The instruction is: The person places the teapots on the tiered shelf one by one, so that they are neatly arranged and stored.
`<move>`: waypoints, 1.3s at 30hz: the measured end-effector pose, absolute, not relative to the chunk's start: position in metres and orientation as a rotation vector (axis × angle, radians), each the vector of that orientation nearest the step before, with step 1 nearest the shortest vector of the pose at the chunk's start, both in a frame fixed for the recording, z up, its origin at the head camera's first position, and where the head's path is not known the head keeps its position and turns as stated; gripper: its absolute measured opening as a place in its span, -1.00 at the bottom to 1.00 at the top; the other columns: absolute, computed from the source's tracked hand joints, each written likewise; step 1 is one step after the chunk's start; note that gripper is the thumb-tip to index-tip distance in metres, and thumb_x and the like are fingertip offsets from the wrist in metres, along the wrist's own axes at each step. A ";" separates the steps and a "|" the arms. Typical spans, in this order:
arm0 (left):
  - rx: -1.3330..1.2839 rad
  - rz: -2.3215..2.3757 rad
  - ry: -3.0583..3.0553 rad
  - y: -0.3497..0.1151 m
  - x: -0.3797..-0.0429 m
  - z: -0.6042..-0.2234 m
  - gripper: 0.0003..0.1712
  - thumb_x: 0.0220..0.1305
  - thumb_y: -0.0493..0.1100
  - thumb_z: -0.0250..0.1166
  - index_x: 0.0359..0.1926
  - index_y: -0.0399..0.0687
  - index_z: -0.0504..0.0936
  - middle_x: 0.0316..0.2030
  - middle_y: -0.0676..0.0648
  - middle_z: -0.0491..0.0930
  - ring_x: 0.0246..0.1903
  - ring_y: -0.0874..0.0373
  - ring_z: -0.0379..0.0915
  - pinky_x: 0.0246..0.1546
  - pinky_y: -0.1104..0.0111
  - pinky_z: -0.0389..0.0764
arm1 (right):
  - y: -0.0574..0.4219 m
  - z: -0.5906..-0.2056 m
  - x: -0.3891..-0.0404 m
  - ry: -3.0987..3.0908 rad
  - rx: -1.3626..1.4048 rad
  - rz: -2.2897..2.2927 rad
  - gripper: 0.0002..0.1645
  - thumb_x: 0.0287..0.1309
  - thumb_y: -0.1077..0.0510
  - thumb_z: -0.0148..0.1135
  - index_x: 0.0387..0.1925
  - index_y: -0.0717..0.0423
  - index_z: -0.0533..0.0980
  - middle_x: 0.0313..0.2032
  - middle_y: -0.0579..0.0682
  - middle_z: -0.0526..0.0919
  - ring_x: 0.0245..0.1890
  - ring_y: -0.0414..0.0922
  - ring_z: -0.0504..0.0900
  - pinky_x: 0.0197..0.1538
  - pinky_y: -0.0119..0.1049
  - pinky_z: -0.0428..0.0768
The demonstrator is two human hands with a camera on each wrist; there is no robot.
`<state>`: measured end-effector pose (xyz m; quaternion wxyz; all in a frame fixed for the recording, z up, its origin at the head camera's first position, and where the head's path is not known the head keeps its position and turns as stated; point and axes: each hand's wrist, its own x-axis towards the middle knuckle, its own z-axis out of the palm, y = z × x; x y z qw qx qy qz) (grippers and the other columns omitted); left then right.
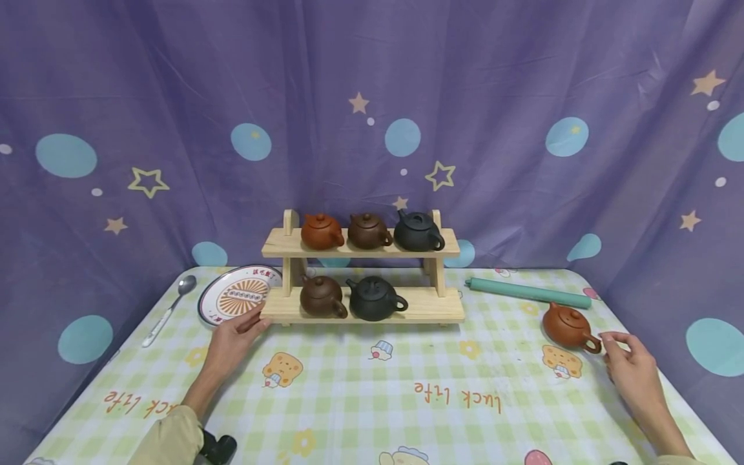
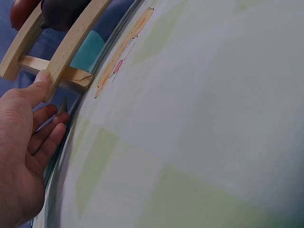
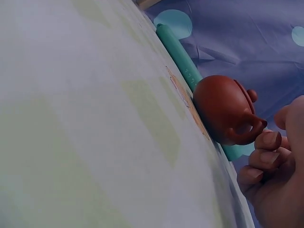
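Observation:
My left hand (image 1: 235,339) is at the left end of a two-tier wooden display stand (image 1: 427,312). Its thumb and index finger grip the end of the lower board; in the left wrist view the other fingers hang loosely bent below. A reddish-brown teapot (image 1: 566,326) sits on the cloth at the right, handle turned toward my right hand (image 1: 636,374). That hand's fingertips are right at the handle, with thumb and index finger parted in the right wrist view. On the lower tier are a dark brown teapot (image 1: 321,297) and a black teapot (image 1: 372,299).
The upper tier bears an orange-brown teapot (image 1: 321,234), a brown teapot (image 1: 367,232) and a black teapot (image 1: 416,234). Left of the stand lie a patterned plate (image 1: 223,287) and a spoon (image 1: 168,316). A green rolled cylinder (image 1: 529,292) lies behind the right teapot.

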<state>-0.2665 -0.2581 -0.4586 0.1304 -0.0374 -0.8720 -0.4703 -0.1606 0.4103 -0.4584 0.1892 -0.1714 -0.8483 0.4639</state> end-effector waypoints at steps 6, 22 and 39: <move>-0.111 -1.352 -2.533 -0.259 -0.267 -0.459 -0.37 0.45 -0.04 0.37 0.38 -0.29 0.48 0.19 -0.31 0.58 0.14 -0.18 0.59 -0.09 0.72 0.52 | 0.414 -0.461 -0.163 -2.436 -0.472 1.293 -0.46 0.64 -0.07 -0.12 0.12 0.38 0.40 -0.60 -0.12 0.52 -0.67 -0.25 0.39 -0.64 -0.33 0.34; -0.132 -1.347 -2.522 -0.258 -0.266 -0.458 -0.38 0.46 -0.05 0.36 0.38 -0.31 0.48 0.19 -0.31 0.57 0.14 -0.17 0.58 -0.09 0.74 0.50 | 0.415 -0.462 -0.166 -2.527 -0.400 1.247 -0.34 0.66 -0.11 -0.17 0.05 0.50 0.45 -0.56 -0.07 0.49 -0.64 -0.26 0.35 -0.61 -0.31 0.33; -0.125 -1.347 -2.529 -0.258 -0.267 -0.458 -0.36 0.46 -0.04 0.36 0.38 -0.30 0.47 0.22 -0.30 0.56 0.16 -0.17 0.58 -0.09 0.76 0.49 | 0.416 -0.464 -0.171 -2.605 -0.390 1.164 -0.33 0.66 -0.15 -0.21 -0.09 0.41 0.51 -0.54 -0.05 0.46 -0.55 -0.23 0.37 -0.48 -0.29 0.31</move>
